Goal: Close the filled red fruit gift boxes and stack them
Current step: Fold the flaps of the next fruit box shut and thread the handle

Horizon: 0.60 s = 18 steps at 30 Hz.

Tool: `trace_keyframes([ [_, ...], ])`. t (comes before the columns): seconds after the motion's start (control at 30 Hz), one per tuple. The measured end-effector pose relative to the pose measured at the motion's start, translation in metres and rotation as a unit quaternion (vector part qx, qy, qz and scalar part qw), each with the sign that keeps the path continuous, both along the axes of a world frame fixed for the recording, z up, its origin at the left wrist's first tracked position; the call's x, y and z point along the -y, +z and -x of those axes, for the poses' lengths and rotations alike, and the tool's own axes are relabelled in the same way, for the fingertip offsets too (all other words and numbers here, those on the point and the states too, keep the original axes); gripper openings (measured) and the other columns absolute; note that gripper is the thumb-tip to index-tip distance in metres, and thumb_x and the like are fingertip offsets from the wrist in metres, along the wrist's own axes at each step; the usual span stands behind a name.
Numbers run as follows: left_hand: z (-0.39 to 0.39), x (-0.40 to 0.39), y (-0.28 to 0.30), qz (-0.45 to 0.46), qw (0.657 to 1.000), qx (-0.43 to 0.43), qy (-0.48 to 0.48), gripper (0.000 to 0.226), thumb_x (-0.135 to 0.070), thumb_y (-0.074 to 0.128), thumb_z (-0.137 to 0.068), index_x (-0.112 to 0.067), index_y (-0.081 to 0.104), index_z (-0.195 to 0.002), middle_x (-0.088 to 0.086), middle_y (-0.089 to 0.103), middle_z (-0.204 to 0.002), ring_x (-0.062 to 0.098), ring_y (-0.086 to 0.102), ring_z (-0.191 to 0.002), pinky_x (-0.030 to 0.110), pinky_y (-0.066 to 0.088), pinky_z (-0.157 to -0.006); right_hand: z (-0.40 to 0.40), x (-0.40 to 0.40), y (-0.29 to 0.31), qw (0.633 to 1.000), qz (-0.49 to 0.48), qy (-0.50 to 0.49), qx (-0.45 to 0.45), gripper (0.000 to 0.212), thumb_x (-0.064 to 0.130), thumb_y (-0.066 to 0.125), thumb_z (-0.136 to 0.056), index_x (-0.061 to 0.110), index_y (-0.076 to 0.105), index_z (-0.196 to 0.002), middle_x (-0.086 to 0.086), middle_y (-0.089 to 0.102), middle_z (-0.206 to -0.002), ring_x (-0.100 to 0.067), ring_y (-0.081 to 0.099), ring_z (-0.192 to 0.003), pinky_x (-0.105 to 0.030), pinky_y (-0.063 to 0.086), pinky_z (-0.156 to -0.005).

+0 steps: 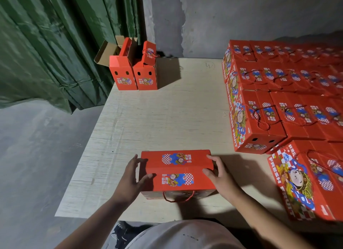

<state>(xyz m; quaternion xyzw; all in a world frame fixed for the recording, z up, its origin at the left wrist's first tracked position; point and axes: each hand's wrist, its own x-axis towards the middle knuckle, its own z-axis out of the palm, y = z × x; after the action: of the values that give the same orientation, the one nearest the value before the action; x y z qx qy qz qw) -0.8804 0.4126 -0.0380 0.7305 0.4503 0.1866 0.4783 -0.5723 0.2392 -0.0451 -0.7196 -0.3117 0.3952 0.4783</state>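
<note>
A red fruit gift box stands on the pale board near its front edge, its two top flaps folded shut and its red cord handle hanging down the near side. My left hand holds the box's left end, thumb on top and fingers round the side. My right hand holds its right end the same way. Two more red boxes stand at the far left of the board; one has its flaps open.
Stacked rows of shut red boxes fill the right side, and a lower stack stands at the near right. A green curtain hangs at the left over a grey floor. A grey wall is behind.
</note>
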Motion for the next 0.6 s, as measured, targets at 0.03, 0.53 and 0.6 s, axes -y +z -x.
trace_keyframes([
  [0.03,-0.001,0.0,0.0,-0.009,1.0,0.001,0.003,0.06,-0.077,0.069,-0.081,-0.07,0.038,-0.132,-0.014,0.041,-0.159,0.012,0.036,-0.151,0.052,0.043,-0.116,0.0,0.0,-0.001,1.0,0.002,0.001,0.013,0.047,0.025,0.07,-0.1,0.04,0.051,-0.14,0.009,0.057,-0.14,0.005,0.061,-0.116,-0.02,0.056,-0.091],
  [0.53,-0.003,-0.051,0.002,-0.084,0.978,-0.129,-0.141,0.107,-0.049,0.083,-0.085,-0.027,0.017,-0.167,-0.004,0.0,-0.175,0.015,0.009,-0.16,0.042,0.026,-0.126,-0.037,-0.019,0.01,0.986,0.083,0.128,0.07,0.114,0.033,0.089,-0.083,0.049,0.01,-0.164,0.021,0.003,-0.172,-0.006,0.015,-0.158,-0.05,0.045,-0.118],
  [0.6,-0.005,-0.057,0.002,-0.101,0.964,-0.163,-0.183,0.106,-0.051,0.077,-0.09,-0.027,0.008,-0.168,-0.007,-0.006,-0.174,0.017,-0.003,-0.161,0.049,0.023,-0.128,-0.042,-0.024,0.015,0.978,0.1,0.166,0.077,0.112,0.037,0.088,-0.084,0.053,0.01,-0.163,0.024,0.002,-0.172,-0.006,0.015,-0.158,-0.049,0.046,-0.117],
])
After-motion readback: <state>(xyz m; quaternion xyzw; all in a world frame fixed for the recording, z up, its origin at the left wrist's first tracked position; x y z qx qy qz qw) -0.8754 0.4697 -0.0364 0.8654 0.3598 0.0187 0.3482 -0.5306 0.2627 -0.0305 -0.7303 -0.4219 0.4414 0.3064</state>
